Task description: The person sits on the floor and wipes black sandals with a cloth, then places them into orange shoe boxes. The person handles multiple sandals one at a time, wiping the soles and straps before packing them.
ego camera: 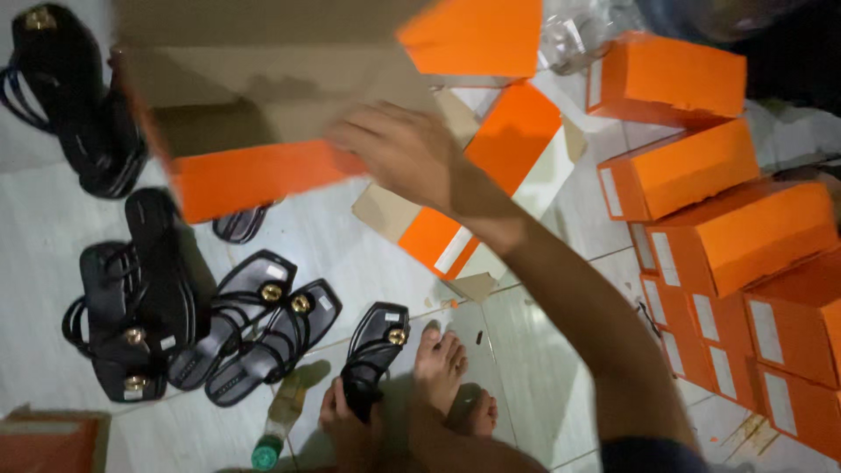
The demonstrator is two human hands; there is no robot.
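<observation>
My right hand (399, 153) grips an open orange cardboard shoebox (254, 131); my left hand (350, 425) clutches a black strappy sandal (375, 350) above the tiled floor (350, 236); boxing it looks next.

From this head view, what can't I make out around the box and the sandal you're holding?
- Open orange box: motion-blurred; its inside is not visible.
- Right hand at the box: fingertips smeared, grip unclear.
- Left hand: near the bottom edge, dark; holds the black sandal, whose heel it covers.
- Stacked orange boxes: cut by the right edge.
</observation>
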